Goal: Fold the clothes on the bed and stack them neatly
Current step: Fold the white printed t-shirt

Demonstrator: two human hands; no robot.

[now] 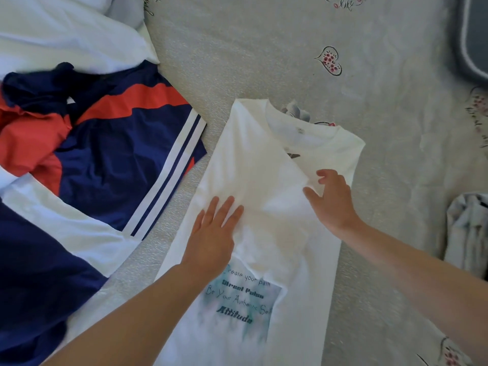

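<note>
A white T-shirt [253,165] with a teal printed text panel lies lengthwise on the bed, both sides folded in toward the middle, collar pointing away from me. My left hand [214,233] presses flat on the folded left side with straight fingers. My right hand [330,199] pinches a fold of the white fabric on the right side between thumb and fingers.
A navy, red and white sports garment [111,143] lies crumpled at the left, with white cloth [66,30] behind it. The grey bedsheet [264,48] has heart prints. A white-grey garment [467,228] lies at the right edge and a dark object [472,35] at the top right.
</note>
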